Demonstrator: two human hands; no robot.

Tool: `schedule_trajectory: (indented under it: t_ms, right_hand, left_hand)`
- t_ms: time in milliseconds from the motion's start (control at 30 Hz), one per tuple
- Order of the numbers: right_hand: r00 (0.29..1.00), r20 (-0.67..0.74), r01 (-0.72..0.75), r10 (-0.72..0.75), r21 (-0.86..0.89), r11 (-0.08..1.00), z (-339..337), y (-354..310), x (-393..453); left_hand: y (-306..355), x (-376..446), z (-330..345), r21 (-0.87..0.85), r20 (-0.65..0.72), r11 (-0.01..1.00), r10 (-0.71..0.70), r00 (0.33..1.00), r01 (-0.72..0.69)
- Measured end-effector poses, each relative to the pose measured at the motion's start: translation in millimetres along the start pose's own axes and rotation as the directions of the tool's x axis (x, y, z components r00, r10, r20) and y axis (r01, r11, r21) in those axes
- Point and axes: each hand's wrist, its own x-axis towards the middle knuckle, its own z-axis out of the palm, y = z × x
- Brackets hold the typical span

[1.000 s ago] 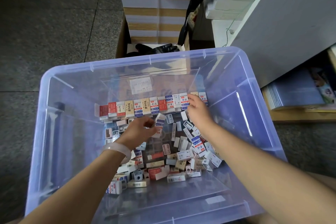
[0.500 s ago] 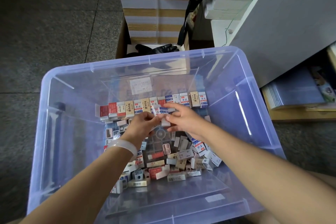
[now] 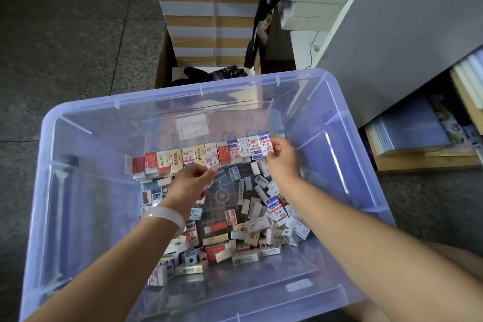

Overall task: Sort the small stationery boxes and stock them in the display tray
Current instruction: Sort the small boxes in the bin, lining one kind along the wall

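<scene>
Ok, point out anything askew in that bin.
Along the far wall the standing row is tidy. Nearer, loose boxes lie jumbled at all angles on the bin floor, unsorted.

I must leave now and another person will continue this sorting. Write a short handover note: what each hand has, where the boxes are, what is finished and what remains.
Left hand: pinches a white and blue box in front of the row's middle, not yet placed.
Right hand: holds a blue and white box at the right end of the row.
Done: one row of upright boxes stands along the far wall of the clear storage bin, red ones at the left, blue and white at the right.
Left: a loose pile of boxes lies on the bin floor, unsorted. Seat both held boxes, then continue with the pile.
</scene>
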Motion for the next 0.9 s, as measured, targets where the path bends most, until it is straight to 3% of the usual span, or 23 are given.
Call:
schedule_trajectory:
  t_ms: [133,367,500,633,900]
  right_hand:
    - [0.993,0.07,0.108,-0.092,-0.273,0.956,-1.5,-0.8,-4.7]
    - [0.963,0.222,0.246,-0.155,-0.477,0.843,-0.6,0.7,-11.5]
    - [0.96,0.25,0.24,-0.127,-0.493,0.836,-4.0,-5.8,-13.6]
    - [0.952,0.23,0.287,-0.201,-0.448,0.847,-3.3,-35.6,-23.1]
    - [0.88,0.471,0.285,-0.062,-0.418,0.863,-50.9,-63.8,-62.6]
  left_hand:
    - [0.6,-1.6,1.3,0.018,0.008,1.0,-0.004,1.0,0.004]
    - [1.1,-2.8,-0.2,0.023,0.026,1.0,-0.002,1.0,0.001]
    - [4.4,-2.3,-0.7,0.032,0.047,0.999,0.016,0.999,-0.018]
    - [14.8,-3.6,1.4,-0.022,0.068,0.999,0.025,0.997,-0.024]
    - [35.9,14.5,32.3,0.03,-0.023,0.999,0.031,0.999,-0.031]
